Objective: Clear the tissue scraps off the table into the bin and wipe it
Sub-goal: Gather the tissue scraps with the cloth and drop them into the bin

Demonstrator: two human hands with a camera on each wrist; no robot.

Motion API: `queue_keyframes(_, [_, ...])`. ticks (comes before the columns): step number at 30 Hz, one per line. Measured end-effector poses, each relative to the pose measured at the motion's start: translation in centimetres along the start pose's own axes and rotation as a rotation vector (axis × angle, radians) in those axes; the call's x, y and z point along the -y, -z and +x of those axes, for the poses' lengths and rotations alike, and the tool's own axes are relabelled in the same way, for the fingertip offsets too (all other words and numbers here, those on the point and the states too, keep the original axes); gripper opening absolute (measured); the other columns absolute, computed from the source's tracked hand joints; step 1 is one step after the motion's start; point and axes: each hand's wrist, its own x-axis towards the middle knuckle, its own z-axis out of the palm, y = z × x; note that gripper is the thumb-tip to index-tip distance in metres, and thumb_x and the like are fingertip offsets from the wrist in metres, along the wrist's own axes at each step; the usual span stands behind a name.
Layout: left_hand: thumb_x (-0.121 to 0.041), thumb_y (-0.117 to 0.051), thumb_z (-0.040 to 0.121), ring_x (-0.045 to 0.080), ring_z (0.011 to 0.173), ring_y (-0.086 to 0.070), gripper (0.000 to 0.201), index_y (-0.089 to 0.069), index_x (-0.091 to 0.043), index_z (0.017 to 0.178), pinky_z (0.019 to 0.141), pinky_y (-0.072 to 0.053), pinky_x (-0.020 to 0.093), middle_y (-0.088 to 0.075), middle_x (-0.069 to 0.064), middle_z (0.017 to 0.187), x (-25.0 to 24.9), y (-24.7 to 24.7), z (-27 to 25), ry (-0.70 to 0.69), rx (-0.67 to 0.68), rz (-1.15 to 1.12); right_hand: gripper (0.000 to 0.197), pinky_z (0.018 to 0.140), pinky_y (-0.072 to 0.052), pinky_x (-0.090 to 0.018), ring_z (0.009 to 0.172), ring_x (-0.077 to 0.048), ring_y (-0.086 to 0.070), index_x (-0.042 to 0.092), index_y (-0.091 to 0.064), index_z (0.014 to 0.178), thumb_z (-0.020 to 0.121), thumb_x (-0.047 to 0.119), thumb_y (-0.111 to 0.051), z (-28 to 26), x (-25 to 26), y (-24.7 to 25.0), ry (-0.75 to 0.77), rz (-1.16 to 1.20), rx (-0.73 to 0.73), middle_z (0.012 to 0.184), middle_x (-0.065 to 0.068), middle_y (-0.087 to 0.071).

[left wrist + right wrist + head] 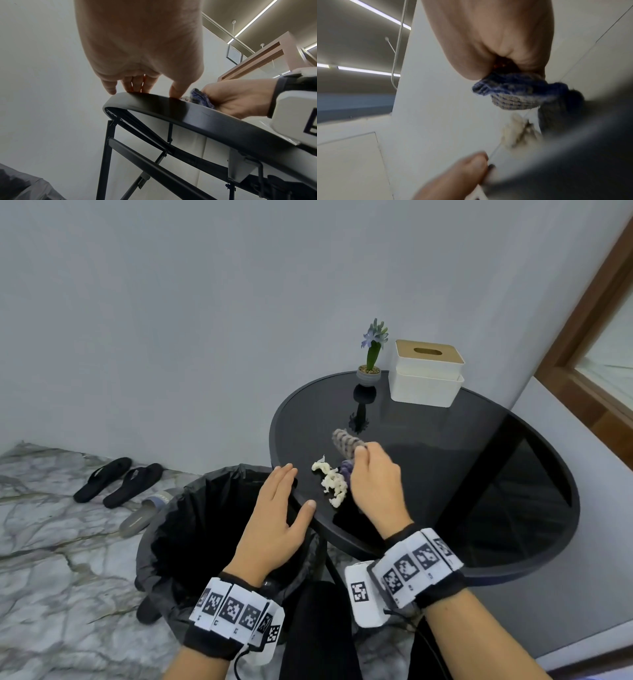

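Note:
A line of white tissue scraps (330, 481) lies on the round black table (479, 440) near its left edge. My right hand (375, 484) grips a bunched blue-grey cloth (346, 442) just right of the scraps; the cloth (513, 92) hangs from my fist above the scraps (517, 131). My left hand (277, 508) is flat with straight fingers, its fingertips (137, 86) resting on the table rim (171, 104), above the bin (191, 529). The bin is lined with a black bag and stands against the table's left edge.
A white tissue box (426, 373) and a small potted flower (371, 354) stand at the table's far side by the wall. Slippers (118, 482) lie on the marble floor left of the bin. A wall runs close along the right.

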Motion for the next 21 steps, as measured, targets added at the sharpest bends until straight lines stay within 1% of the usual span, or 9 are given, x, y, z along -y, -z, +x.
queue_keyframes(4, [-0.047, -0.049, 0.097, -0.006, 0.147, -0.003, 0.065, -0.028, -0.023, 0.153, 0.107, 0.000, 0.002, -0.020, -0.015, 0.161, -0.1, 0.1, -0.2, -0.001, -0.002, -0.002, 0.031, 0.057, -0.024, -0.022, 0.076, -0.020, -0.049, 0.007, -0.057, 0.099, 0.101, 0.027, -0.033, 0.9, -0.8, 4.3, 0.065, -0.143, -0.093, 0.089, -0.007, -0.058])
queue_keyframes(6, [-0.046, -0.050, 0.097, -0.006, 0.147, -0.004, 0.064, -0.029, -0.022, 0.153, 0.109, -0.001, 0.003, -0.022, -0.014, 0.160, -0.2, 0.0, -0.2, -0.001, -0.004, -0.012, 0.031, 0.058, -0.025, -0.022, 0.073, -0.021, -0.050, 0.005, -0.057, 0.100, 0.101, 0.026, -0.034, 1.5, -1.8, 6.4, 0.095, -0.217, -0.092, 0.087, -0.009, -0.061])
queue_keyframes(9, [-0.044, -0.051, 0.097, -0.006, 0.147, -0.004, 0.063, -0.031, -0.022, 0.152, 0.108, -0.001, 0.002, -0.023, -0.013, 0.160, -0.3, -0.1, -0.3, -0.005, -0.009, -0.021, 0.027, 0.060, -0.033, -0.022, 0.064, -0.018, -0.054, 0.007, -0.056, 0.098, 0.101, 0.024, -0.036, 1.4, -3.8, 8.5, 0.082, -0.342, -0.001, 0.082, -0.010, -0.065])
queue_keyframes(12, [-0.042, -0.052, 0.096, -0.005, 0.147, -0.005, 0.062, -0.032, -0.022, 0.152, 0.109, -0.002, 0.003, -0.024, -0.013, 0.160, -0.4, -0.2, -0.4, -0.002, -0.017, -0.023, 0.020, 0.061, -0.043, -0.013, 0.063, -0.012, -0.058, 0.013, -0.055, 0.099, 0.100, 0.023, -0.039, -0.1, -5.9, 8.9, 0.114, -0.419, 0.134, 0.071, 0.002, -0.061])
queue_keyframes(14, [-0.042, -0.051, 0.096, -0.005, 0.147, -0.006, 0.061, -0.033, -0.022, 0.151, 0.111, -0.004, 0.007, -0.025, -0.013, 0.159, -0.5, -0.3, -0.5, 0.001, -0.020, -0.027, 0.018, 0.074, -0.049, -0.033, 0.080, -0.028, -0.063, 0.014, -0.050, 0.097, 0.100, 0.026, -0.037, -1.5, -7.1, 8.1, 0.181, -0.522, 0.175, 0.087, -0.007, -0.065])
queue_keyframes(15, [-0.042, -0.051, 0.096, -0.005, 0.147, -0.006, 0.061, -0.033, -0.022, 0.151, 0.111, -0.006, 0.009, -0.025, -0.013, 0.159, -0.5, -0.4, -0.5, 0.004, -0.020, -0.027, 0.018, 0.077, -0.047, -0.036, 0.091, -0.032, -0.061, 0.013, -0.049, 0.096, 0.101, 0.026, -0.036, -2.3, -7.4, 7.5, 0.215, -0.582, 0.184, 0.099, -0.011, -0.064])
queue_keyframes(17, [-0.041, -0.051, 0.096, -0.005, 0.147, -0.006, 0.061, -0.034, -0.022, 0.151, 0.112, -0.007, 0.012, -0.025, -0.013, 0.159, -0.6, -0.5, -0.6, 0.012, -0.025, -0.023, 0.018, 0.082, -0.044, -0.039, 0.103, -0.032, -0.057, 0.012, -0.049, 0.097, 0.101, 0.024, -0.036, -3.5, -7.3, 6.3, 0.270, -0.591, 0.164, 0.108, -0.012, -0.060])
queue_keyframes(19, [-0.040, -0.051, 0.096, -0.004, 0.147, -0.007, 0.059, -0.036, -0.020, 0.150, 0.112, -0.007, 0.011, -0.026, -0.012, 0.159, -0.7, -0.8, -0.7, 0.011, -0.038, -0.007, 0.020, 0.083, -0.045, -0.041, 0.103, -0.029, -0.056, 0.013, -0.050, 0.097, 0.100, 0.028, -0.036, -4.3, -6.3, 5.2, 0.300, -0.529, 0.158, 0.106, -0.007, -0.060])
queue_keyframes(21, [-0.039, -0.050, 0.096, -0.003, 0.148, -0.007, 0.058, -0.038, -0.019, 0.149, 0.112, -0.007, 0.011, -0.027, -0.010, 0.159, -0.8, -1.0, -0.7, 0.013, -0.044, 0.006, 0.027, 0.088, -0.045, -0.041, 0.108, -0.024, -0.054, 0.018, -0.053, 0.108, 0.100, 0.034, -0.033, -4.8, -5.6, 4.1, 0.280, -0.526, 0.154, 0.113, -0.001, -0.059])
